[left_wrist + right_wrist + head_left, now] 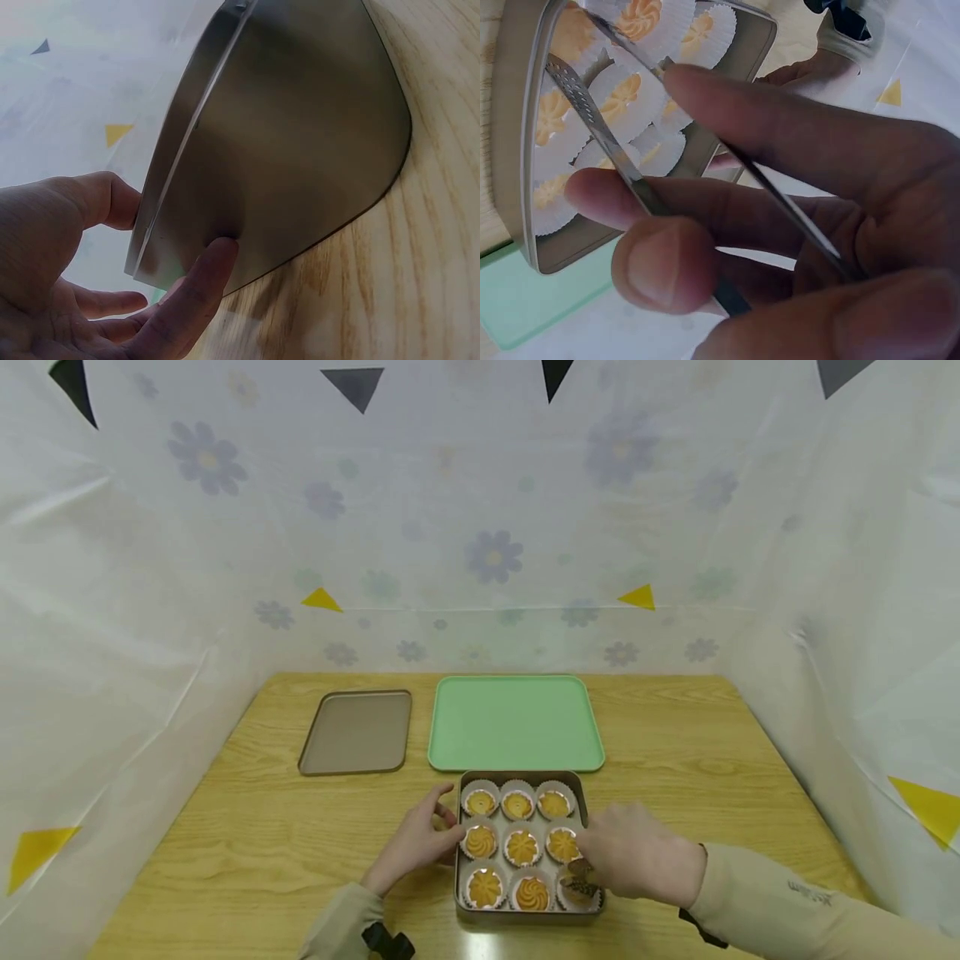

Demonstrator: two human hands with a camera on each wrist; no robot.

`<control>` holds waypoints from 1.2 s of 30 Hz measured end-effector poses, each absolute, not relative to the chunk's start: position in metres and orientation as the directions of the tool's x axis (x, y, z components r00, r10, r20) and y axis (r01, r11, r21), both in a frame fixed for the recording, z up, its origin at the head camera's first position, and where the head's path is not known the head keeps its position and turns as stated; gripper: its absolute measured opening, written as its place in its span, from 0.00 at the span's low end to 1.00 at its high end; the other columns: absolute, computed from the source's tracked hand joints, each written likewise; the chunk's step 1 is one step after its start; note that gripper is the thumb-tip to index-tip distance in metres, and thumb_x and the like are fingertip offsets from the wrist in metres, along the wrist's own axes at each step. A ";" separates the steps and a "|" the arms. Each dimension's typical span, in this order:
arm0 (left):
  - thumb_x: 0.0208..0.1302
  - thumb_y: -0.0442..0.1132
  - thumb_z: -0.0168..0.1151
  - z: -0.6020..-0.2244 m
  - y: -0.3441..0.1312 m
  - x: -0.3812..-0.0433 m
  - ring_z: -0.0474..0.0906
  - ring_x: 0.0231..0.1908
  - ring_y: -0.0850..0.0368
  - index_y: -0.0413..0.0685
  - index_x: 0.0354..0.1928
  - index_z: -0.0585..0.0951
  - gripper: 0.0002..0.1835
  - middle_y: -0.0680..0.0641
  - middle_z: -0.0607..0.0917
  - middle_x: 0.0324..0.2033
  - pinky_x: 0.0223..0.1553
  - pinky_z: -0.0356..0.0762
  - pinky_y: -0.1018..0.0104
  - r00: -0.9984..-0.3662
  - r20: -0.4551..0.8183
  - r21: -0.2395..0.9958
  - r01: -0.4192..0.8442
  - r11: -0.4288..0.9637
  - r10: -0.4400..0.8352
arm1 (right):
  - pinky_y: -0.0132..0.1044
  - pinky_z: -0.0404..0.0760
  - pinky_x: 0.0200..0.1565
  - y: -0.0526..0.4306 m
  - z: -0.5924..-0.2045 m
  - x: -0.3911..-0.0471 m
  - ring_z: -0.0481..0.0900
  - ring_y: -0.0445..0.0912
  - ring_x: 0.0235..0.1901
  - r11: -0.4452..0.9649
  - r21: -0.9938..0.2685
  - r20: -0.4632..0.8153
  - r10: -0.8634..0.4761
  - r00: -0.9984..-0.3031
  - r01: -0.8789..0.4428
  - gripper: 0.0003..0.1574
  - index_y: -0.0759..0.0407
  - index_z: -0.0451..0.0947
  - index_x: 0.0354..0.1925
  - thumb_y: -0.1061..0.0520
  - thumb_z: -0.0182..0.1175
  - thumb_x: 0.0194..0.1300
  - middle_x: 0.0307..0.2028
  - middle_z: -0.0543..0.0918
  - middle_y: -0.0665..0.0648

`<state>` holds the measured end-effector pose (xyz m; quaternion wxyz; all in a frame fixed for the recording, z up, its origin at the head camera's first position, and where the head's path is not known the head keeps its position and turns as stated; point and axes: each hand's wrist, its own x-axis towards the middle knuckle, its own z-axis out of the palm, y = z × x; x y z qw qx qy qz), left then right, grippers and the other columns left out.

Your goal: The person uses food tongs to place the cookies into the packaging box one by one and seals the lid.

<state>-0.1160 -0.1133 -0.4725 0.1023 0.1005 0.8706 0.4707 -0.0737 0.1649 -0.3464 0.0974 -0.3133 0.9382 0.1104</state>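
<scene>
A square metal baking tin (525, 917) holds several piped cookies (522, 847) in white paper cups, set in rows. My left hand (423, 835) rests against the tin's left wall; in the left wrist view one fingertip (220, 255) touches the outer side and another digit bends at the rim. My right hand (637, 852) holds metal tongs (604, 139) with perforated tips, thumb and fingers on the two arms. The tips reach down at the near right cookie (574, 34), one on each side of it. Whether they touch it is unclear.
Behind the tin lies a green tray (516, 722), close to its back edge. A smaller grey-brown tray (356, 731) is at the back left of the wooden table (255, 843). White floral sheeting (420, 552) stands around the back and sides.
</scene>
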 end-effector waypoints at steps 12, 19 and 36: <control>0.59 0.37 0.66 -0.472 -0.113 -0.115 0.77 0.30 0.58 0.33 0.71 0.64 0.38 0.43 0.83 0.37 0.30 0.75 0.70 -0.957 -0.095 0.841 0.069 0.536 0.273 | 0.31 0.42 0.19 0.158 -0.349 -0.059 0.42 0.41 0.20 0.536 0.504 -0.049 -0.765 -0.642 -0.678 0.32 0.47 0.57 0.09 0.57 0.72 0.48 0.14 0.51 0.45; 0.60 0.37 0.66 -0.473 -0.114 -0.115 0.75 0.28 0.59 0.33 0.71 0.64 0.38 0.43 0.83 0.37 0.28 0.73 0.71 -0.957 -0.092 0.844 0.072 0.532 0.275 | 0.32 0.40 0.20 0.156 -0.348 -0.062 0.40 0.41 0.20 0.533 0.512 -0.035 -0.770 -0.637 -0.674 0.30 0.48 0.53 0.09 0.62 0.67 0.43 0.15 0.47 0.46; 0.60 0.38 0.65 -0.470 -0.114 -0.115 0.74 0.25 0.61 0.34 0.71 0.64 0.38 0.43 0.83 0.38 0.27 0.73 0.71 -0.958 -0.102 0.846 0.059 0.530 0.268 | 0.33 0.47 0.18 0.156 -0.354 -0.083 0.46 0.40 0.18 0.594 0.458 -0.144 -0.684 -0.715 -0.661 0.42 0.48 0.56 0.12 0.28 0.72 0.48 0.13 0.55 0.45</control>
